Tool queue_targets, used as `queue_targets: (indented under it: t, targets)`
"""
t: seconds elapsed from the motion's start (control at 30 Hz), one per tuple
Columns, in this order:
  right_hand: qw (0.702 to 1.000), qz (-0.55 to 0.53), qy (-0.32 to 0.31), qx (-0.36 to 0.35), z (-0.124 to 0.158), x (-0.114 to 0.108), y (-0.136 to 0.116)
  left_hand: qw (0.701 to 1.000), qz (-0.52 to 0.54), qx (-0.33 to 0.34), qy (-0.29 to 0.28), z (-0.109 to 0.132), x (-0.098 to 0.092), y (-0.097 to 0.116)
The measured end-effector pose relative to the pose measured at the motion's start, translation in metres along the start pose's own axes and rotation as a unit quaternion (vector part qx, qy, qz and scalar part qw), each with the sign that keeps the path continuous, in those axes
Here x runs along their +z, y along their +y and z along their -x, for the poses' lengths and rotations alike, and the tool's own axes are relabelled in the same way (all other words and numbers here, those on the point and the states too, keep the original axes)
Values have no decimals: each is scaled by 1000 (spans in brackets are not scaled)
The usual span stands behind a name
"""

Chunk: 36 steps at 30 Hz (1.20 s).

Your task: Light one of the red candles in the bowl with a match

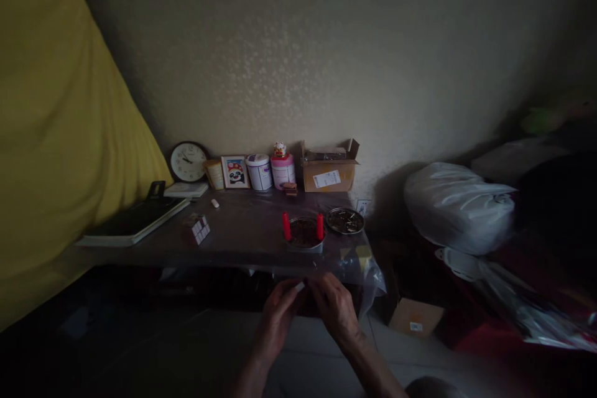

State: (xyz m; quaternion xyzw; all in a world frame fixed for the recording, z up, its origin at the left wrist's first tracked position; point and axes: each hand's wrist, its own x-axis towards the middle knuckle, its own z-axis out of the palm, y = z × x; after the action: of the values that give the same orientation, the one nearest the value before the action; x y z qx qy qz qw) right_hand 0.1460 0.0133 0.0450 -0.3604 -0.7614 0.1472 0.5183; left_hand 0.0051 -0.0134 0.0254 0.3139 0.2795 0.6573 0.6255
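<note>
Hands meet at the near side of the table, in the room between its front edge and the wearer. The left hand is closed, thumb and fingers pinching a small pale item, which sits just short of that edge; its exact kind is too small to tell. The right hand has its fingers bent in close beside it, and whether they grip anything I cannot tell.

Straight beyond, near the front edge, stands a round tin with two upright red candles, one at each side. A shallow dish lies just behind and to its right, close to the table's right edge, where clear plastic sheeting hangs over the corner. Leftward, a broad stretch of tabletop separates the tin from a patterned cube. Along the wall, a clock, tubs and an open cardboard box line the back edge. Tiled floor shows between the forearms.
</note>
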Motion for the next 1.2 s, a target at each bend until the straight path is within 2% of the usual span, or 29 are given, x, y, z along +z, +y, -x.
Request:
queue_targets:
  t: [0.17,0.33,0.4,0.47,0.53,0.63,0.7,0.83,1.2]
  targets:
    - [997,28,42,-50,0,1,0,1000,0,14,11,1,5,5]
    - [990,39,87,-108,-3,-15,-22,997,2,4,75,-11,1,0]
    - [984,56,76,-149,-2,-17,-25,996,1,0,88,-13,1,-1]
    - [981,87,44,-167,0,-13,-16,997,-1,11,78,-10,2,1]
    - [983,113,40,-142,2,-8,2,998,-3,23,63,-4,4,4]
    - [984,128,105,-62,2,-7,29,998,-8,20,58,1,4,7]
    - [983,122,138,-16,-1,-11,37,998,-11,16,58,1,2,6]
    - [982,80,170,34,-6,-21,30,998,-13,9,60,-1,-1,2]
    - [960,-43,256,109,-30,-45,9,997,-19,-3,72,-2,-3,3]
